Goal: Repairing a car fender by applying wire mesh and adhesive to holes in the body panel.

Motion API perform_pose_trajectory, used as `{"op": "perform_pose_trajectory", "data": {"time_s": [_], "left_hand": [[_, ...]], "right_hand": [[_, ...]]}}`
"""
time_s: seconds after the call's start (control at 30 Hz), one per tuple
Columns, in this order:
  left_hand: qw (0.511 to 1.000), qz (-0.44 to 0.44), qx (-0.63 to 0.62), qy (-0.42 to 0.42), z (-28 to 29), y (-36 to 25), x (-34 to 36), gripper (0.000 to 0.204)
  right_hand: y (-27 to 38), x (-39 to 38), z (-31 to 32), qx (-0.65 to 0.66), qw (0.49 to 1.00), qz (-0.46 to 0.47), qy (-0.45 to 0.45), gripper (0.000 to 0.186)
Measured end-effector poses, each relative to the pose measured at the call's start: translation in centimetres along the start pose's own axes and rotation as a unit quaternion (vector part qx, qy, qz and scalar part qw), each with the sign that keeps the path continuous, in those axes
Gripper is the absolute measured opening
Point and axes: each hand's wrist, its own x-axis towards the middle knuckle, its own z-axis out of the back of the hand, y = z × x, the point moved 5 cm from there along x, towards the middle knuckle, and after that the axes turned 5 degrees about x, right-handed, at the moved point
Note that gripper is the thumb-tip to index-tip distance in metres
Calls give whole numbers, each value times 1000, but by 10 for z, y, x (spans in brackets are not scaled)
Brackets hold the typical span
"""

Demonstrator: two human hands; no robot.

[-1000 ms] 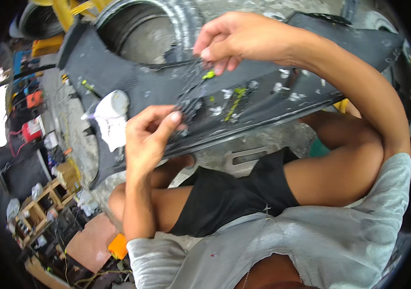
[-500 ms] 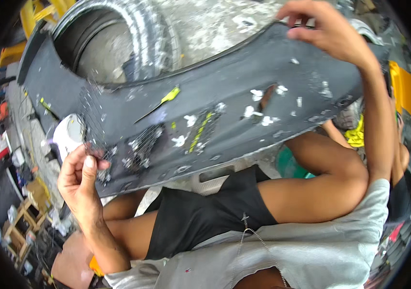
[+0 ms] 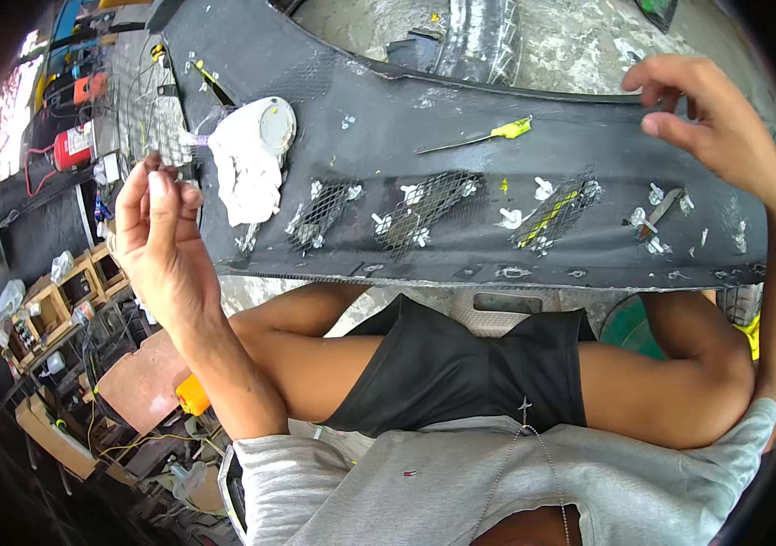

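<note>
Left hand [image 3: 165,223]: pinched on mesh [image 3: 138,109]
Right hand [image 3: 706,127]: fingers parted, far right
Panel [image 3: 388,114]: mostly between hands (yellow-handled tool [image 3: 508,129] on top)

1. Panel [image 3: 370,118]: dark grey, white-blotched.
2. Mesh [image 3: 426,216]: black, diamond-patterned.
3. Tool [image 3: 483,136]: yellow-green handle [image 3: 512,128].
4. Cloth [image 3: 247,173]: white.
5. Shirt [image 3: 461,455]: light grey.
6. Shorts [image 3: 470,373]: plain black.
7. Tub [image 3: 635,332]: green.
8. Board [image 3: 144,380]: pinkish brown.
9. Tyre [image 3: 479,50]: grey, whitish-smeared.

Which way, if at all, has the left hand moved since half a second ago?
Yes, leftward: judged against the black panel, the left hand was over its near left corner and now appears beyond its left edge.
</note>
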Motion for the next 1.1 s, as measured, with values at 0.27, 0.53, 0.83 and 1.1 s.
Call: {"op": "perform_pose_trajectory", "data": {"time_s": [0.27,0.53,0.83,1.1], "left_hand": [[981,44,169,87,-13,13,-19,23],[947,115,248,171,-36,25,-49,19],[936,99,284,184,-40,30,-53,17],[916,166,206,302,-102,39,-68,20]], "right_hand": [[48,30,-58,-105,975,24,194,40],[21,26,-85,-117,951,-48,281,38],[16,30,-85,-11,960,-51,275,35],[10,32,-73,138,942,-85,293,42]]}}
